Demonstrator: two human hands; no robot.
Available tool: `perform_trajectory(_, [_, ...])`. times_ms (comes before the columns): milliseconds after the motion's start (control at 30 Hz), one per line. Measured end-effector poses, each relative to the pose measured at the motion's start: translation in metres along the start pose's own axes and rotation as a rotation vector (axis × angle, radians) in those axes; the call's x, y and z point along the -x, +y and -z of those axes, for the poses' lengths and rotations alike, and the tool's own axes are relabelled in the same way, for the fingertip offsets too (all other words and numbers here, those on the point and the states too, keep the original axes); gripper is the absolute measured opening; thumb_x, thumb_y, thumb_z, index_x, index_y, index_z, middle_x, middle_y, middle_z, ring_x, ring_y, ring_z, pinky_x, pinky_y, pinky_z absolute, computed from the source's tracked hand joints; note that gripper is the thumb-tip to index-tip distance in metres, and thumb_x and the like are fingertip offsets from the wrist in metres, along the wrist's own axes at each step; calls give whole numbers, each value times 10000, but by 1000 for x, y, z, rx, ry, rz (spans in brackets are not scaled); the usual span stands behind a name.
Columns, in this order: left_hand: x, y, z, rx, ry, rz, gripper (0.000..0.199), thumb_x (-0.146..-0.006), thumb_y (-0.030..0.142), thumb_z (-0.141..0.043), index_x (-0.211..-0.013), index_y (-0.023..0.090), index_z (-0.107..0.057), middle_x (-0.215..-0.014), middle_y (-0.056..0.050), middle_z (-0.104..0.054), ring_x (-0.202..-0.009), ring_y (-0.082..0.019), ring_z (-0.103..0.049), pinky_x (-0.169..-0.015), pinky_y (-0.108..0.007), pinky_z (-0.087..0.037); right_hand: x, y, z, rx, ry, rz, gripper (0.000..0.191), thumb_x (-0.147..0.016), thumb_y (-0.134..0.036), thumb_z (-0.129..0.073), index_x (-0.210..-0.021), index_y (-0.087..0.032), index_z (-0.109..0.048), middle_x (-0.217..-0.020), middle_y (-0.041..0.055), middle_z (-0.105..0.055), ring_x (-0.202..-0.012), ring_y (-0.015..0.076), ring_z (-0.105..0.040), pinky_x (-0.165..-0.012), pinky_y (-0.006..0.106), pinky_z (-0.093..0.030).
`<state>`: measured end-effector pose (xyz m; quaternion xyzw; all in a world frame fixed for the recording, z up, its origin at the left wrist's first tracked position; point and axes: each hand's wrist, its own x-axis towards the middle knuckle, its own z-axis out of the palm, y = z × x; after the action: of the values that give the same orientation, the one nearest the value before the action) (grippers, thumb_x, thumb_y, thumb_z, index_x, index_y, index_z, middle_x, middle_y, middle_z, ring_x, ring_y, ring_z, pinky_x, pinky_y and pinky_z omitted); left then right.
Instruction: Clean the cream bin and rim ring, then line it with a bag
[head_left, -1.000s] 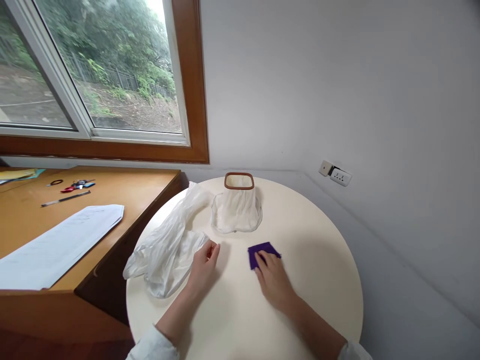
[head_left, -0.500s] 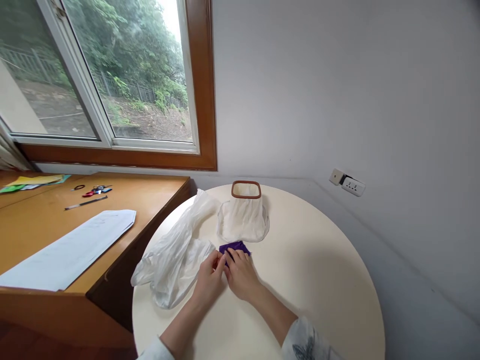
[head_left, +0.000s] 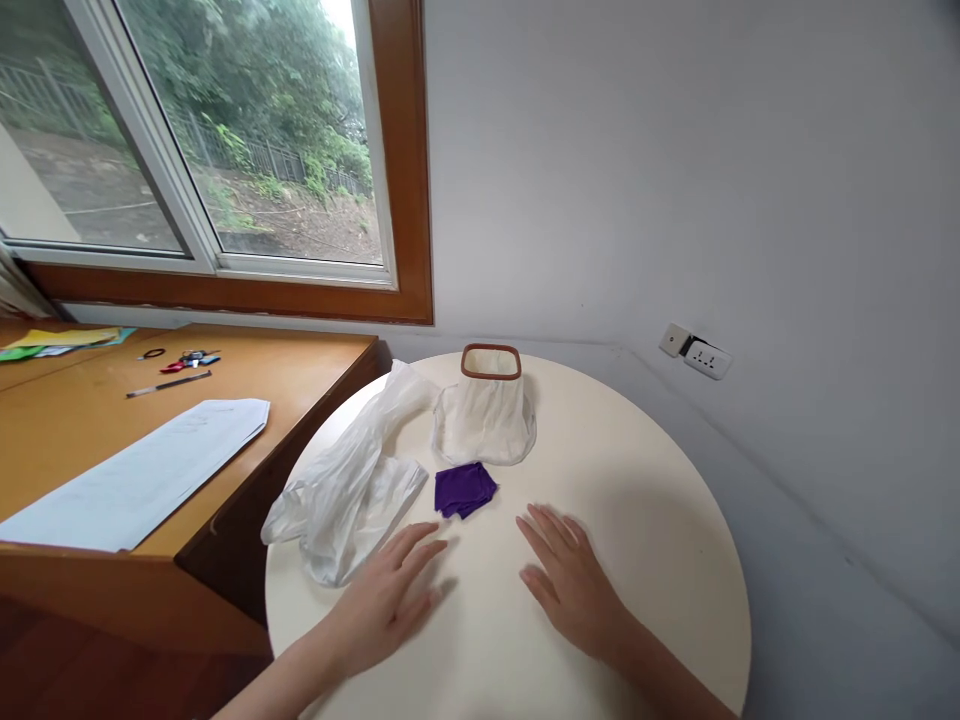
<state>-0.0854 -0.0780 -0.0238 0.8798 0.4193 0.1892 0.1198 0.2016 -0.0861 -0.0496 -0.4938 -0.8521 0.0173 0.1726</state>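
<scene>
A small folded purple cloth (head_left: pixel 464 490) lies flat on the round cream table (head_left: pixel 630 480). My left hand (head_left: pixel 386 600) is nearer to me and to the left of the cloth, fingers apart, holding nothing. On the right, my right hand (head_left: pixel 566 580) is spread over the tabletop, also holding nothing and apart from the cloth. Behind the cloth stands a bin (head_left: pixel 491 405) with a brown rectangular rim, lined with a whitish bag that spreads around its base. A crumpled white plastic bag (head_left: pixel 352 490) lies left of the cloth.
A wooden desk (head_left: pixel 300 360) adjoins the table on the left, with white paper (head_left: pixel 142 475), a pen (head_left: pixel 169 384), keys (head_left: pixel 196 358) and coloured sheets (head_left: pixel 64 342). A window (head_left: pixel 270 130) and a wall socket (head_left: pixel 708 360) are behind.
Both my hands have let go of the purple cloth and moved apart, left and right, back toward me. The cloth now lies fully visible. The camera view has shifted slightly.
</scene>
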Motion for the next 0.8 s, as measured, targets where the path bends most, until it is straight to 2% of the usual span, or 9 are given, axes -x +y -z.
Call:
perform_trajectory(100, [5, 3, 2, -178, -77, -134, 574, -860, 393, -432, -1392, 298, -238, -1458, -42, -272, -1311, -285, -295, -1053, -466, -282, 21, 9, 5, 24, -97, -4, 582, -886, -418, -366, -1415, -286, -163, -1463, 38, -242, -1344, 267, -204, -1069, 505, -189])
perform_trajectory(200, [3, 5, -4, -237, -82, -181, 598, -874, 414, -403, -1408, 306, -157, -1478, -30, -192, -1333, -290, -240, -1067, -496, -224, 28, 9, 5, 18, -135, -7, 619, -872, -449, -387, -1414, -312, -122, -1472, 28, -203, -1347, 276, -191, -1070, 510, -187])
perform_trajectory(400, [5, 2, -17, -264, -123, -162, 587, -889, 431, -367, -1408, 305, -124, -1479, -38, -163, -1345, -279, -207, -1079, -506, -176, 25, 9, -2, 22, -161, -21, 614, -877, -463, -366, -1412, -316, -105, -1477, 32, -170, -1352, 283, -163, -1066, 535, -181])
perform_trajectory(567, [6, 1, -19, -231, -153, -135, 587, -887, 425, -383, -1402, 323, -122, -1475, -38, -172, -1342, -272, -220, -1082, -520, -156, 25, 9, -10, 9, -214, -46, 571, -895, -462, -316, -1410, -329, -107, -1478, 28, -157, -1353, 265, -165, -1065, 533, -193])
perform_trajectory(800, [5, 2, -20, -207, -125, -133, 573, -880, 416, -404, -1395, 330, -168, -1468, -27, -204, -1335, -267, -242, -1085, -512, -163, 25, 8, -11, 1, -186, -55, 573, -889, -456, -338, -1407, -345, -120, -1473, 11, -179, -1348, 261, -189, -1070, 522, -194])
